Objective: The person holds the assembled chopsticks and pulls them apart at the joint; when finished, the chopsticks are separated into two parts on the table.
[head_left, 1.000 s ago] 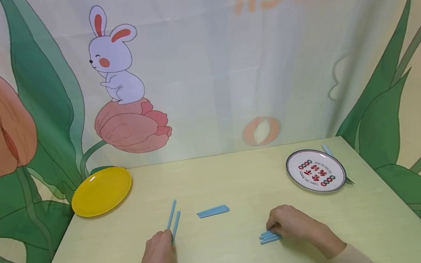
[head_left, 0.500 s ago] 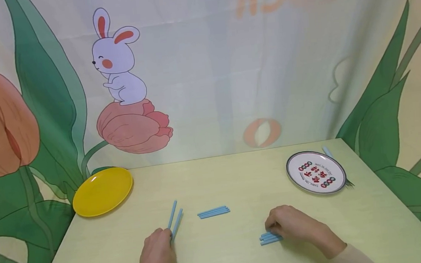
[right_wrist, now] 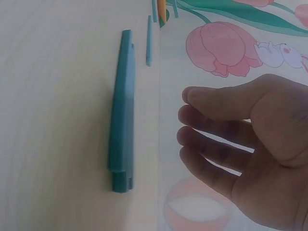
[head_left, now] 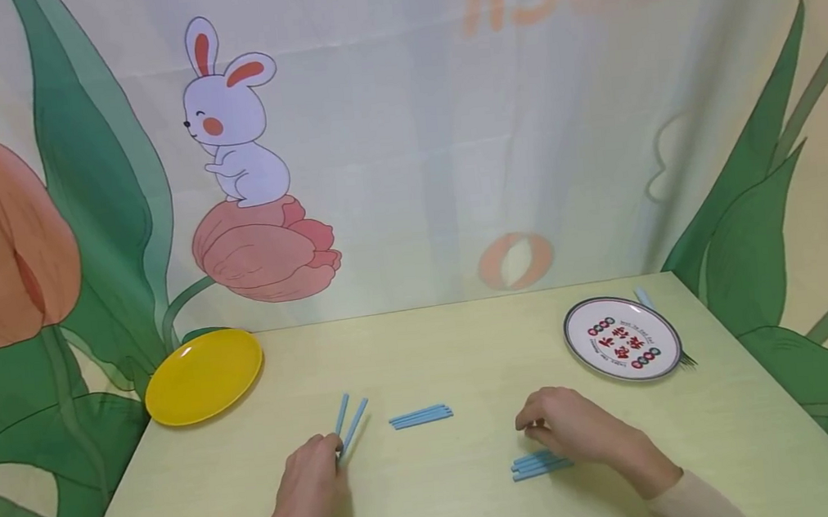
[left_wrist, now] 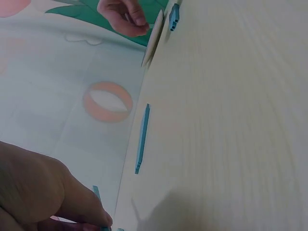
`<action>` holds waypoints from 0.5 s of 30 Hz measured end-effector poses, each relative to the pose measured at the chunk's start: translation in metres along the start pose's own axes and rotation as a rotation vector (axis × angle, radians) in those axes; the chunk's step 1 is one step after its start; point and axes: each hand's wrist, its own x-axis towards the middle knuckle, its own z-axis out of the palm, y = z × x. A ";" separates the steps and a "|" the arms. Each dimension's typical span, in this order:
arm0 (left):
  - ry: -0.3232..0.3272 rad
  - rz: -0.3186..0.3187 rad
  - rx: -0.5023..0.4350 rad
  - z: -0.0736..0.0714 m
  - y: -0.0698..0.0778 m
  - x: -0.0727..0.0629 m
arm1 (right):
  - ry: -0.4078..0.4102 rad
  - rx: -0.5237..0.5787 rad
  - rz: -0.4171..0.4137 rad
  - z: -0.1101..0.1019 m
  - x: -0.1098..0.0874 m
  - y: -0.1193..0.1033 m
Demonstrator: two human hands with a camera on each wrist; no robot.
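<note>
My left hand pinches thin blue sticks at the table's front left. Two ends stick out forward, fanned apart; whether both are gripped cannot be told. My right hand hovers over a bundle of blue sticks lying on the table. In the right wrist view the thumb and fingers are loosely bent with nothing between them, apart from the bundle. Between both hands a second group of blue sticks lies side by side.
A yellow plate is at the table's back left. At the back right lies a white plate with red lettering, partly over an object with a light-blue handle and dark prongs. A printed curtain hangs behind the table.
My right hand has lifted off the right bundle and moved slightly away from me, baring more of it. One stick at my left hand has swung to the right.
</note>
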 end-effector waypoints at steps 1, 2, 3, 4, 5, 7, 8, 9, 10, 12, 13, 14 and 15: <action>-0.004 0.001 0.000 0.000 0.001 0.001 | 0.009 -0.001 -0.004 -0.001 0.001 0.000; -0.006 -0.002 0.001 0.000 0.001 0.002 | 0.018 -0.006 -0.007 -0.002 0.001 -0.001; -0.008 -0.003 0.003 0.000 0.002 0.003 | 0.025 -0.011 -0.011 -0.003 0.002 -0.001; -0.008 -0.003 0.005 0.000 0.002 0.004 | 0.035 -0.016 -0.017 -0.004 0.003 -0.001; -0.007 -0.003 0.008 -0.001 0.003 0.005 | 0.045 -0.022 -0.022 -0.005 0.004 -0.001; -0.001 0.003 0.013 -0.002 0.005 0.007 | 0.062 -0.031 -0.023 -0.008 0.005 -0.003; 0.002 0.007 0.017 -0.002 0.006 0.008 | 0.070 -0.034 -0.022 -0.009 0.005 -0.003; 0.003 0.011 0.021 -0.003 0.007 0.009 | 0.077 -0.035 -0.023 -0.009 0.005 -0.004; 0.002 0.013 0.025 -0.003 0.008 0.009 | 0.082 -0.036 -0.023 -0.010 0.005 -0.005; -0.001 0.015 0.030 -0.005 0.011 0.011 | 0.088 -0.036 -0.020 -0.012 0.006 -0.006; -0.004 0.015 0.034 -0.005 0.012 0.012 | 0.089 -0.039 -0.018 -0.012 0.006 -0.006; -0.007 0.013 0.036 -0.006 0.013 0.012 | 0.091 -0.041 -0.019 -0.012 0.006 -0.006; -0.010 0.011 0.039 -0.006 0.014 0.013 | 0.093 -0.043 -0.017 -0.013 0.007 -0.007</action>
